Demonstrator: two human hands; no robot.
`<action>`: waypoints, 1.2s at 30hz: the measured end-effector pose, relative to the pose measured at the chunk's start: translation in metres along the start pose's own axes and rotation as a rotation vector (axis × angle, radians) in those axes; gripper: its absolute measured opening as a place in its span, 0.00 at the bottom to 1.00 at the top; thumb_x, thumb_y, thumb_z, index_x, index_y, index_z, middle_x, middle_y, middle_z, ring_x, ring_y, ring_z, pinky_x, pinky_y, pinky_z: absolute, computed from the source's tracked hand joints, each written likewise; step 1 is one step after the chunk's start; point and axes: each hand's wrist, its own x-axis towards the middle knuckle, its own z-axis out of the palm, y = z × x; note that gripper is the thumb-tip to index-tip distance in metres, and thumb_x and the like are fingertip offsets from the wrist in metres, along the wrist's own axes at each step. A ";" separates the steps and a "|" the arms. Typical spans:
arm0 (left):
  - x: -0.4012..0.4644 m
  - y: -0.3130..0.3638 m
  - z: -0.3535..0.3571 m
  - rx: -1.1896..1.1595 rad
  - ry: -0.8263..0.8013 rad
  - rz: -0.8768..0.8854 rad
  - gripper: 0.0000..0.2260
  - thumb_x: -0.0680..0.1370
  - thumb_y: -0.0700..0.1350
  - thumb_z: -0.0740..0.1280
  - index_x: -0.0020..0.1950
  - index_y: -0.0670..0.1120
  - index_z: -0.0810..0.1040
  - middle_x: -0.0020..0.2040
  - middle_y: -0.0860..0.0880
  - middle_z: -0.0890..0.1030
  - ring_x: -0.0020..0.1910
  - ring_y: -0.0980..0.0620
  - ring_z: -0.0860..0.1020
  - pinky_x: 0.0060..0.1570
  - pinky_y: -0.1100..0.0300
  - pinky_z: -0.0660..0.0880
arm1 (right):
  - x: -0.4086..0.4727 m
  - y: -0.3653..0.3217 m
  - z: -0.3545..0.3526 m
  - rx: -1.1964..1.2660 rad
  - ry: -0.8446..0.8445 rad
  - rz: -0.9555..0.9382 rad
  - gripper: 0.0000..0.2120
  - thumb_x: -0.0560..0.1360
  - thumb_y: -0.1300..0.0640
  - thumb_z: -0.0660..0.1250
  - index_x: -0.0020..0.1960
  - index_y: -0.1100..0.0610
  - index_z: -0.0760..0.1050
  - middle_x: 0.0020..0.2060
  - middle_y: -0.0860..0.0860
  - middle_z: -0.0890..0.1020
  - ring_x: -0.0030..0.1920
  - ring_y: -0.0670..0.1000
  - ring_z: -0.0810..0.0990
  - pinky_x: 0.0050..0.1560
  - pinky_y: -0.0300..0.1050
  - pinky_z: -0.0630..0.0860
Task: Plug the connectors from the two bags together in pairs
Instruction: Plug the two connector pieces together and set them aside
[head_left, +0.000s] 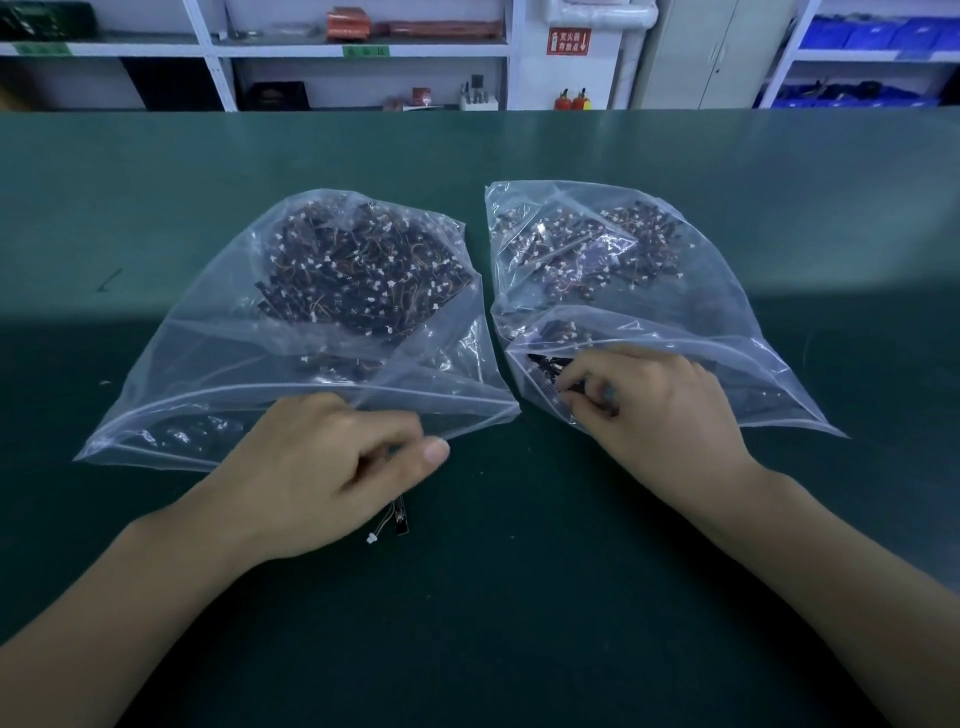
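Head view. Two clear plastic bags lay side by side on a dark green table (156, 545), their open mouths facing the person. The left bag (218, 364) held a dense heap of small dark connectors (363, 270) with white plugs and thin orange wires, piled toward its far end. The right bag (727, 322) held a similar heap (587, 249), spread across its far half, with a few more pieces near the mouth. The two bags were just beside each other, their near corners almost touching.

The left hand (332, 467) was at the mouth of the left bag, fingers curled and thumb drawn toward the fingertips. A connector piece (397, 519), dark with a short wire and a white plug, showed beneath the hand against the table; whether the fingers had hold of it or it merely lay under them could not be told.

The right hand (649, 405) was reached into the mouth of the right bag, fingers curled and pinched together on small dark connector pieces (571, 387) just inside the opening. The exact number held could not be told through the plastic and blur.

Beyond the table stood white shelving (218, 67) with boxes, a red sign (569, 40) on a wall, and blue bins (878, 36) at far right.
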 end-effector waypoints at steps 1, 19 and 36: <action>0.000 0.000 -0.001 -0.009 -0.016 0.004 0.23 0.82 0.71 0.56 0.40 0.58 0.78 0.26 0.58 0.74 0.26 0.56 0.74 0.31 0.69 0.64 | 0.000 -0.001 0.000 -0.002 0.001 -0.005 0.06 0.77 0.55 0.76 0.49 0.44 0.85 0.39 0.42 0.83 0.40 0.48 0.81 0.39 0.46 0.78; 0.003 0.028 0.008 0.041 -0.220 0.029 0.15 0.74 0.51 0.69 0.57 0.65 0.73 0.47 0.63 0.75 0.42 0.67 0.74 0.36 0.67 0.70 | -0.008 -0.015 0.003 0.313 0.126 -0.289 0.11 0.78 0.67 0.64 0.52 0.58 0.84 0.46 0.47 0.81 0.36 0.41 0.73 0.38 0.37 0.70; 0.004 0.025 0.025 -0.131 0.197 0.140 0.10 0.78 0.45 0.71 0.57 0.56 0.79 0.49 0.63 0.77 0.32 0.59 0.73 0.34 0.69 0.70 | -0.011 -0.018 0.009 0.325 -0.076 -0.429 0.04 0.82 0.53 0.73 0.54 0.51 0.86 0.45 0.43 0.83 0.42 0.42 0.79 0.37 0.49 0.79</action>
